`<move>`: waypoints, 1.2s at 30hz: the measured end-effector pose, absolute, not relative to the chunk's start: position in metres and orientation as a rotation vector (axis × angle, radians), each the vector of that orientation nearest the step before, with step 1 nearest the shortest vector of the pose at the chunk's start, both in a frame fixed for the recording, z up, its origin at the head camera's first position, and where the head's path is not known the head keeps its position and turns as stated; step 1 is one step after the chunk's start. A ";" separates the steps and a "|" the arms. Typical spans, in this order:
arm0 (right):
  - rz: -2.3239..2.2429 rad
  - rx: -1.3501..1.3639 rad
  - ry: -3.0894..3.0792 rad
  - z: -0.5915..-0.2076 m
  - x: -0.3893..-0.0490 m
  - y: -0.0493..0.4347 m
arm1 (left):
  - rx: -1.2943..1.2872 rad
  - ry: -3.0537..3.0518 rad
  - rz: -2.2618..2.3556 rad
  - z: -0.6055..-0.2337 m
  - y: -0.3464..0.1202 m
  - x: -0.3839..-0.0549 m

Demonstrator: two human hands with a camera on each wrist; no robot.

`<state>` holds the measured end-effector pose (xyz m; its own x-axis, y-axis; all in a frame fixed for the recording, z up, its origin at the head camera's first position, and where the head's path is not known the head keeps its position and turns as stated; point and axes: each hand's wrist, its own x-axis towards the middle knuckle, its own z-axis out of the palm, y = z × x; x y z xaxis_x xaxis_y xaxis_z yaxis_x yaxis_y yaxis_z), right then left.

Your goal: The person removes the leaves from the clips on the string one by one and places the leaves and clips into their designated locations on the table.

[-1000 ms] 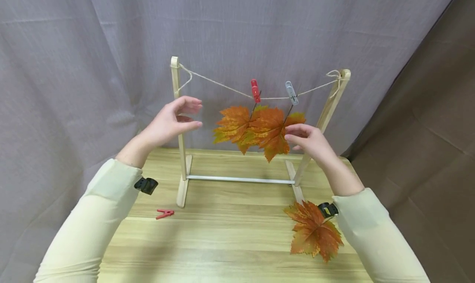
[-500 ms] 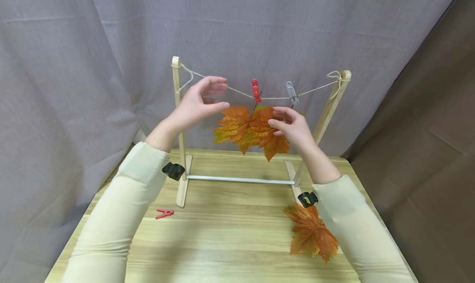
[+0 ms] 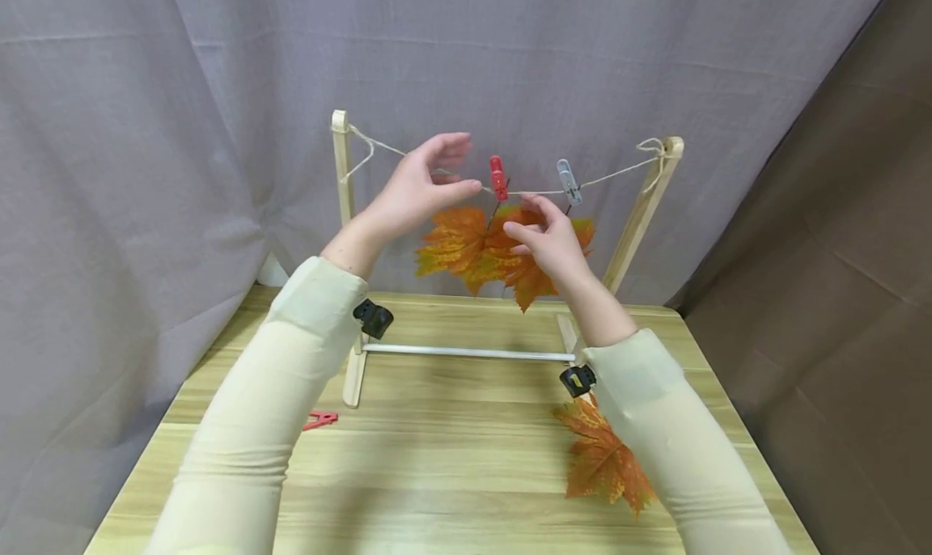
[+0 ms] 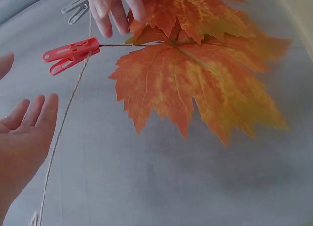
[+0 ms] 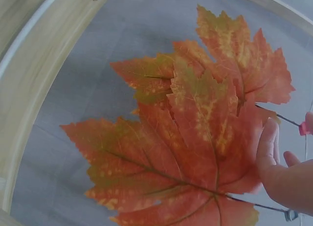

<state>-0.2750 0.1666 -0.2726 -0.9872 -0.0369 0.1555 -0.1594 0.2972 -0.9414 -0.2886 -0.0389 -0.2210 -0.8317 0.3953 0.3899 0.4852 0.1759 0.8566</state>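
Note:
My left hand [image 3: 418,184] is just left of a red clothespin [image 3: 498,178], fingers and thumb spread apart with nothing between them. In the left wrist view that clothespin [image 4: 71,52] clips a dark leaf stem onto the string [image 4: 61,125]. My right hand [image 3: 552,243], thumb and fingers apart, is in front of the right-hand orange maple leaf [image 3: 530,284], partly covering it. A grey clothespin [image 3: 569,183] holds this leaf's stem. The left-hand maple leaf [image 3: 446,239] hangs from the red one, overlapped by its neighbour. In the right wrist view, my fingers [image 5: 267,145] are right at a leaf's edge.
The string is tied between two wooden posts [image 3: 632,223] joined low down by a white rod [image 3: 466,351]. Another maple leaf [image 3: 600,458] lies on the wooden table [image 3: 437,474], partly under my right sleeve. A second red clothespin [image 3: 323,419] lies by my left sleeve. Grey curtain hangs behind.
My left hand has moved right and up along the string towards the red clothespin. My right hand has moved left and up across the right-hand leaf. The clipped leaves hang as before.

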 end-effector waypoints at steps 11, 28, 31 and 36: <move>1.849 0.204 -2.437 -0.274 -0.281 0.144 | -0.847 -2.436 -1.734 -0.216 -0.019 -0.292; 1.715 0.257 -2.491 -0.270 -0.275 0.143 | -0.680 -2.459 -1.610 -0.216 -0.008 -0.291; 1.715 0.249 -2.478 -0.270 -0.276 0.143 | -0.688 -2.436 -1.603 -0.218 -0.008 -0.291; 1.721 0.240 -2.448 -0.270 -0.276 0.144 | -0.716 -2.387 -1.596 -0.221 -0.009 -0.292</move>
<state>-0.2760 0.1437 -0.2697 -0.9776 -0.0501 0.2046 -0.2095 0.3334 -0.9192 -0.2916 -0.0086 -0.2207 -0.8673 0.2891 0.4052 0.4850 0.3071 0.8188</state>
